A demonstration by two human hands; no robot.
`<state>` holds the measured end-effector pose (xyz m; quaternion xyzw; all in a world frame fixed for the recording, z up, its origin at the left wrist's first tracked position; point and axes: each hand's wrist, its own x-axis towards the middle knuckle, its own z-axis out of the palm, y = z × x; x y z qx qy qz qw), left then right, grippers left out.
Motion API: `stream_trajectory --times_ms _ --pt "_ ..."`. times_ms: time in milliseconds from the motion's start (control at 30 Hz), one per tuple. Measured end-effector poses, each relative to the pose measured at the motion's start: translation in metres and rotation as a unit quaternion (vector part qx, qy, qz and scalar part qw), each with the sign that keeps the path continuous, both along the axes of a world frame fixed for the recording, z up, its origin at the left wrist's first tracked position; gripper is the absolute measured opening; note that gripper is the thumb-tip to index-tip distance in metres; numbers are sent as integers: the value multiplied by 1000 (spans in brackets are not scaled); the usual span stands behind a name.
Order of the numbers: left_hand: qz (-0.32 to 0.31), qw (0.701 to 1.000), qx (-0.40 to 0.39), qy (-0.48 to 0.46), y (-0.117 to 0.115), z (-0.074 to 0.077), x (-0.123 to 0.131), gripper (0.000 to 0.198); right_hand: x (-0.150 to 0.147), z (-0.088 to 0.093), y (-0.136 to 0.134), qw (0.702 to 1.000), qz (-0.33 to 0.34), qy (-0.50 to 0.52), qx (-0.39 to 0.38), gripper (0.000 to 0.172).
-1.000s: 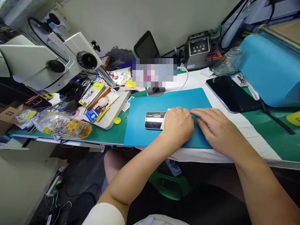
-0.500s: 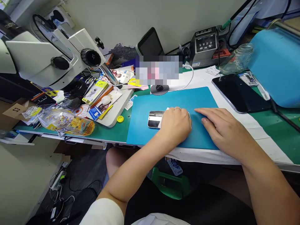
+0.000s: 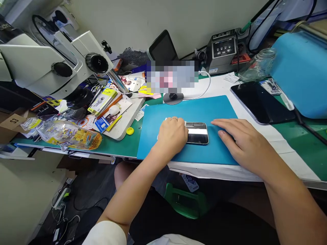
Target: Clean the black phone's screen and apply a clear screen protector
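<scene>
A smartphone (image 3: 198, 136) with a shiny dark screen lies flat on a blue mat (image 3: 214, 109). My left hand (image 3: 173, 132) is closed and presses down on the phone's left part, hiding it. Small white edges poke out around the fingers and look like a white wipe held under the hand; most of it is hidden. To the right of the phone, my right hand (image 3: 240, 139) rests on the mat with fingers stretched out and the thumb apart. It holds nothing and does not touch the phone.
A microscope (image 3: 76, 64) stands at the left over boxes and a plastic bottle (image 3: 71, 133). At the right lie a large dark phone (image 3: 263, 102), a glass jar (image 3: 260, 64) and a blue case (image 3: 301, 71). Behind the mat are a soldering station (image 3: 222, 51) and a round stand (image 3: 173, 98).
My left hand has slid left along the phone, from its right part to its left part, uncovering the right end of the screen. My right hand has hardly moved.
</scene>
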<state>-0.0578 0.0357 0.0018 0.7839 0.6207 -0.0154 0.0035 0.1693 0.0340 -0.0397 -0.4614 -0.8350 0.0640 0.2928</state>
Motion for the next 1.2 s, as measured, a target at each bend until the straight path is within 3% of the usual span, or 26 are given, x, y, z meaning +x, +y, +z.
stream_trajectory --times_ms 100,300,533,600,767,833,1033,1200 --pt "2 1000 2 1 3 1 -3 25 -1 2 -1 1000 2 1 -5 38" --pt "-15 1000 -9 2 -38 -1 -11 25 -2 4 -1 1000 0 8 -18 40" --pt "14 1000 -9 24 10 5 -18 26 -2 4 0 1000 3 9 -20 37" --pt "14 1000 -6 26 8 5 -19 26 -2 4 0 1000 6 10 -18 36" --pt "12 999 -12 28 -28 2 -23 23 -2 5 -2 1000 4 10 -24 38" --pt "8 999 -17 31 -25 2 -23 23 -3 5 -2 1000 2 11 -28 38" --pt "3 999 -15 32 14 6 -13 28 -3 3 0 1000 0 13 -15 37" --pt "-2 1000 -20 21 -20 5 -7 25 -2 4 -1 1000 3 5 -17 36"
